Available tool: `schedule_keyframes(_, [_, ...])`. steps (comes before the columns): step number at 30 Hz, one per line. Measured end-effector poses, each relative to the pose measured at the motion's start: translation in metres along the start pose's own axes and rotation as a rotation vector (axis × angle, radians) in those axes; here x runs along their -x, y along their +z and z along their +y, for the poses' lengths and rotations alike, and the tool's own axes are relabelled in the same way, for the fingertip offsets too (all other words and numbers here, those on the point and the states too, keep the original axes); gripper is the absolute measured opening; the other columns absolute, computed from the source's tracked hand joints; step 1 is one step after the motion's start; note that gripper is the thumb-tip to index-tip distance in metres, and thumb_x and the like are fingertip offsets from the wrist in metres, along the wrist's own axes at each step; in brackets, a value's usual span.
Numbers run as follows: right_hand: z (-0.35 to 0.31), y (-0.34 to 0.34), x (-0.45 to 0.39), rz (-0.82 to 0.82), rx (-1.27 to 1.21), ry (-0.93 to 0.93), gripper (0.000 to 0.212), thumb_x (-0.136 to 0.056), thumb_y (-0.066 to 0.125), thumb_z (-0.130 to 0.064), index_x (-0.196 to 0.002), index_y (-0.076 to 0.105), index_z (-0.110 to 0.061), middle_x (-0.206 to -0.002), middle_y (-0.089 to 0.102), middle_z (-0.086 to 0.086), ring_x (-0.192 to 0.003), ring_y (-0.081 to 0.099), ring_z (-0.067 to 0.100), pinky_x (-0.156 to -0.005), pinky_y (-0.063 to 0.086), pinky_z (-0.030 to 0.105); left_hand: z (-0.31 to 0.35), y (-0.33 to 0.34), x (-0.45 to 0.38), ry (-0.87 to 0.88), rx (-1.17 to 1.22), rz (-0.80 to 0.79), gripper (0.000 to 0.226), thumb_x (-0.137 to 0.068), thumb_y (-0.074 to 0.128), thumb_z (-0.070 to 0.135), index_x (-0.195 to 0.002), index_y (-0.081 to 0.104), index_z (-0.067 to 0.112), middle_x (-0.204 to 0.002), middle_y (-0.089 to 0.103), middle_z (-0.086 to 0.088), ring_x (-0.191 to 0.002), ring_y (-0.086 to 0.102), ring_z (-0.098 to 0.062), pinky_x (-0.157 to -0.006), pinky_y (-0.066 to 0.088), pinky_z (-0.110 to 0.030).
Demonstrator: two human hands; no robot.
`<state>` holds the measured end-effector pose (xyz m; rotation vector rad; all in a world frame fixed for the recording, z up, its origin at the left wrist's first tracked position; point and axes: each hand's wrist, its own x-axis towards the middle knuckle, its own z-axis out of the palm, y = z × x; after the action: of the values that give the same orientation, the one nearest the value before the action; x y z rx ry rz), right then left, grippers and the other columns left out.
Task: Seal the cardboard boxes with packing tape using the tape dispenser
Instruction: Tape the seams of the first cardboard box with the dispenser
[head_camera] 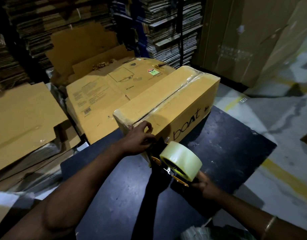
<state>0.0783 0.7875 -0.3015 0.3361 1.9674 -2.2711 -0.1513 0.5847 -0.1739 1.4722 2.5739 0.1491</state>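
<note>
One cardboard box (168,103) marked "boAt" on a dark table (227,144); left hand (140,140) fingers curled at its near end. Right hand (204,186) grips one tape dispenser (175,163), just beside left fingers.

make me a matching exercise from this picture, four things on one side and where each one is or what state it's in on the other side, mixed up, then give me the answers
Things:
1. cardboard box
2. tape roll
3. left hand
4. right hand

Places or states:
A. clear, mounted on the tape dispenser
B. at the near end of the box, by the dispenser's front
C. holds the dispenser from below the roll
D. printed "boAt", clear tape along its top seam

Pairs: 1-D, 2-A, 3-B, 4-C
</note>
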Motion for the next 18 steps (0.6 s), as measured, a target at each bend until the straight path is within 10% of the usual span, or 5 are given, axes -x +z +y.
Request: schedule_keyframes(18, [-0.017, 0.023, -0.008, 0.174, 0.007, 0.166, 0.045, -0.072, 0.069, 0.027, -0.097, 0.06, -0.01, -0.074, 0.075, -0.006, -0.07, 0.07, 0.003, -0.067, 0.054, 0.018, 0.014, -0.001, 0.006, -0.029, 0.112, 0.017, 0.027, -0.094, 0.064, 0.024, -0.121, 0.069, 0.024, -0.144, 0.034, -0.005, -0.144, 0.023, -0.022, -0.115, 0.005, -0.064])
